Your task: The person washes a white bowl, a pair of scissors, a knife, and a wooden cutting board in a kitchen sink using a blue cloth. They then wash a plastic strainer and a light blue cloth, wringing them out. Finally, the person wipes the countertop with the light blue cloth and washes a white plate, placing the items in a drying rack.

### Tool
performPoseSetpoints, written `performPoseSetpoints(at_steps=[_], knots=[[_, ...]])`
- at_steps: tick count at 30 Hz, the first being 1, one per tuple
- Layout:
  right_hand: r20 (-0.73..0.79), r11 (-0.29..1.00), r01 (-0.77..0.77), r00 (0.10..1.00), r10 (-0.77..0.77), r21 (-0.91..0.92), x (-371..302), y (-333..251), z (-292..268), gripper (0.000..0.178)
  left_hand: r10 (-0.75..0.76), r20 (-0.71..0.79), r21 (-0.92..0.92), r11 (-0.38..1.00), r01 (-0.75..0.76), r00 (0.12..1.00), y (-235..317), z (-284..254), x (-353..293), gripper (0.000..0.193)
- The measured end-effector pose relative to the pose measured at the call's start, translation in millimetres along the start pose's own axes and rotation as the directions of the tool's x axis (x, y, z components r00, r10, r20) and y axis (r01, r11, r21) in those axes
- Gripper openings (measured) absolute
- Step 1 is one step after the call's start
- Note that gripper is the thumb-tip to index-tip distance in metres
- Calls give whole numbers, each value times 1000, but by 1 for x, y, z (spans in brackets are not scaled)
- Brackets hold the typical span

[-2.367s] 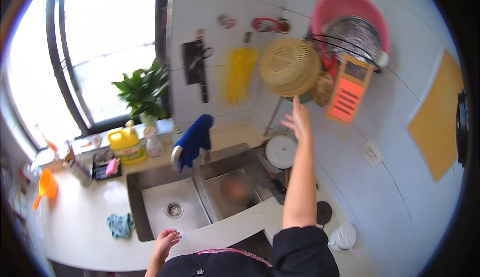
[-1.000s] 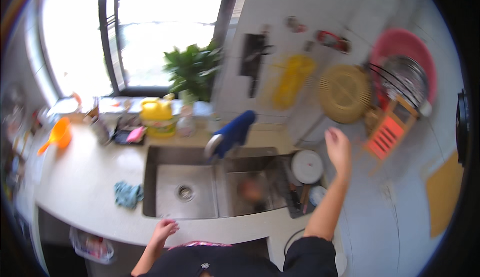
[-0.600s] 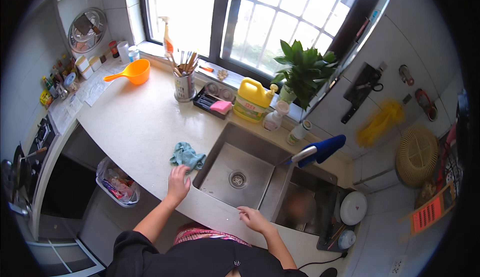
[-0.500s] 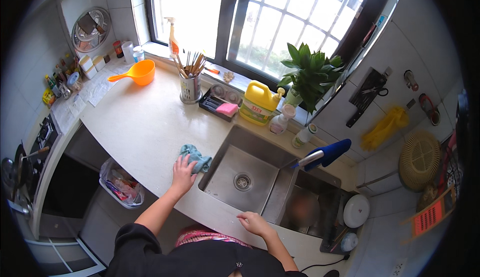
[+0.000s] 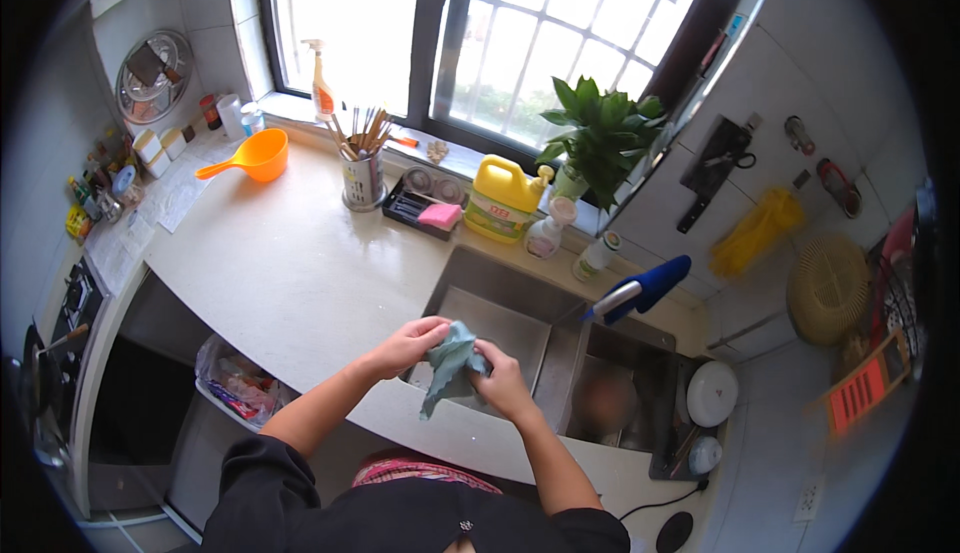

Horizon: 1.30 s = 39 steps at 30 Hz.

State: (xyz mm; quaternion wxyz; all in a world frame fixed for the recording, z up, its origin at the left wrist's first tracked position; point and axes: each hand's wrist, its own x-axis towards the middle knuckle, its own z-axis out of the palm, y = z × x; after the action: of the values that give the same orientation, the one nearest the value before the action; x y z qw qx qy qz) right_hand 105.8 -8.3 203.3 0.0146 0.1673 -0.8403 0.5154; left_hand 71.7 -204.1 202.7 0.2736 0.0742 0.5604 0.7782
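Observation:
A blue-green cleaning cloth (image 5: 447, 377) hangs crumpled between my two hands, above the near left part of the steel sink (image 5: 484, 271). My left hand (image 5: 411, 344) pinches its upper left side, fingers closed. On the other side my right hand (image 5: 500, 378) grips the cloth's right edge with bent fingers. One corner of the fabric dangles down in front of the counter's near edge. The cloth and hands cover the sink's drain.
Behind the sink stand a yellow jug (image 5: 503, 200), a white spray bottle (image 5: 550, 229) and a black tray (image 5: 425, 210) with a pink sponge (image 5: 440, 215). A faucet with a blue cover (image 5: 640, 288) juts over the divider. An orange ladle (image 5: 262, 156) rests far left; a bin (image 5: 237, 383) hangs below.
The cloth has come up off the counter and moved right over the sink. My right hand has risen from the counter's near edge and taken hold of it too.

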Motion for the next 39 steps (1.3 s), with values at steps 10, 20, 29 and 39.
performPoseSetpoints(at_steps=[10, 20, 29, 39], knots=[[-185, 992, -98, 979, 81, -80, -30, 12, -102, 20, 185, -54, 313, 936, -159, 981, 3, 51, 4, 26], [-2, 741, -240, 951, 309, 627, -54, -6, -170, 27, 320, 223, 828, 436, -352, 921, 14, 125, 8, 77], [153, 955, -234, 966, 207, 182, -77, -64, -252, 26, 28, 354, 448, 872, -195, 935, 53, 226, 46, 22], [-100, 974, -221, 969, 225, 48, -104, -25, -248, 21, 18, 272, 61, 998, -36, 962, 97, 292, 46, 17]])
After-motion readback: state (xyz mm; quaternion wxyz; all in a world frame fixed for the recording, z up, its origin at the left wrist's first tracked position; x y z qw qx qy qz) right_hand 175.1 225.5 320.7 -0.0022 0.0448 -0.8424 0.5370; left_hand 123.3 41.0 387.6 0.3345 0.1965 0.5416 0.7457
